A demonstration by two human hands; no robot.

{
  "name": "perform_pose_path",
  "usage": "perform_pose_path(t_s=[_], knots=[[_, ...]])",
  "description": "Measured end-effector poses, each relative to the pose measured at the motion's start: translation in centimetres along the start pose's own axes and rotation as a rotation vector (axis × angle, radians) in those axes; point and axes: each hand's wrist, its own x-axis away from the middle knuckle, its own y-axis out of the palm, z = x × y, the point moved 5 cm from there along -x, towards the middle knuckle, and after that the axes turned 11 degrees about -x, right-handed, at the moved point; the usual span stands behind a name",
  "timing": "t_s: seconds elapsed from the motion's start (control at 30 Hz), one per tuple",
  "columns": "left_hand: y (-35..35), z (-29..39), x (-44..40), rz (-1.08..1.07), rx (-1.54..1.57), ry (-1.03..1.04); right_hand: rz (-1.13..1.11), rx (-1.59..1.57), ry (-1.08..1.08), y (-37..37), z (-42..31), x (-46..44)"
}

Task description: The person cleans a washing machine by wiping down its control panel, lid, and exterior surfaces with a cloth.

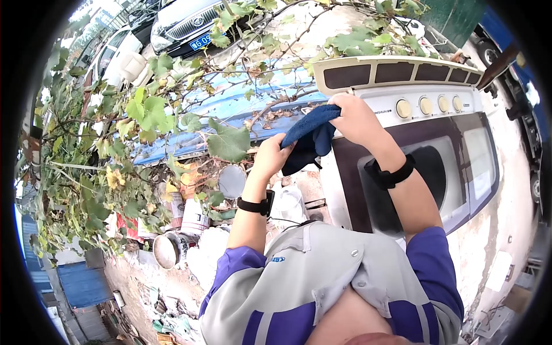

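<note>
Shows a blue panel (86, 284) at lower left of the frame, with green and yellowing vine leaves (154, 115) above, trailing toward the top edge. Has a round bucket (166, 253) tipped over left of centre, its mouth facing the camera, and just beside it a pale bucket (195, 217) bearing print too small to read. Shows a dark car (178, 23) at upper left, with a blue number plate (201, 41) partly behind leaves; appears to read "G0" after a first character too blurred to make out, the rest unclear.

Wears a grey shirt (299, 238) with purple sleeves at bottom centre, bearing a small blue chest mark (278, 259), too blurred to read for certain.

Holds a dark blue cloth (310, 123) in the air just above the centre of the frame. Grips its left end in the left hand (271, 154), with fingers closed on the fabric, and its upper right end in the right hand (353, 117), with fingers likewise closed. Lets dark folds hang between, near the left edge of a washing machine (351, 184). Wears a black watch (267, 203) on the left wrist and a black band (394, 174) on the right.

Reads "SHUAI" at the end of a partly hidden name on the machine's control strip, left of four cream knobs (425, 105); has tiny illegible marks beside them. Shows a cream flap (397, 72) with dark panes raised along the back, at upper right. Ends with a blue vehicle (532, 95) at the right edge.
</note>
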Motion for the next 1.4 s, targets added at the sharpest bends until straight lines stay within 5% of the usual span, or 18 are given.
perform_pose_path(t_s=[0.07, 0.27, 0.4, 0.53, 0.6, 0.73, 0.8, 0.83, 0.93, 1.0, 1.1, 1.2, 1.23, 1.4], knots=[[0.4, -0.9, -0.8, 0.043, 0.285, 0.046, -0.041, -0.059, 0.213, -0.6, 0.3, -0.3], [0.0, 3.2, -2.3, -0.084, 1.222, -0.099, 0.022, -0.551, 0.348, 0.8, 1.9, 1.8], [0.3, 8.2, -2.6, -0.213, 1.536, -0.066, 0.136, -0.212, 0.193, -0.4, 2.1, 3.8], [3.1, 12.9, -3.9, -0.382, 1.69, -0.043, 0.062, -1.19, 0.212, -1.4, 2.8, 5.0], [5.5, 13.6, -4.5, -0.356, 1.624, -0.134, 0.092, -1.449, 0.211, -2.6, 2.4, 5.0], [5.8, 15.9, -4.3, -0.433, 1.159, 0.016, 0.424, -1.247, 0.286, -4.7, 7.1, 6.7], [4.0, 15.6, -5.2, -0.261, 0.941, 0.235, 0.559, -1.253, 0.222, -7.4, 7.4, 6.9], [2.2, 15.2, -6.0, -0.01, 0.69, 0.325, 0.624, -1.237, 0.213, -9.0, 7.6, 6.7], [-2.9, 16.6, -8.6, 0.644, -0.293, 0.646, 0.815, -0.752, 0.201, -13.3, 9.3, 5.4], [-2.7, 18.1, -11.7, 0.715, -0.482, 0.678, 0.95, 0.012, 0.136, -15.2, 6.3, 3.5], [-0.4, 19.7, -14.6, 0.675, -0.768, 0.536, 0.846, 0.359, -0.241, -14.2, 3.0, -0.7], [1.1, 19.9, -15.3, 0.325, -0.603, 0.404, 0.508, 0.22, -0.282, -9.9, 3.0, -3.7], [1.2, 20.0, -14.8, 0.542, -0.525, 0.587, 0.488, 0.31, -0.31, -8.7, 2.8, -3.8], [1.3, 19.6, -13.0, 0.569, -0.539, 0.6, 0.48, 0.356, -0.246, -10.0, 4.6, -2.7]])
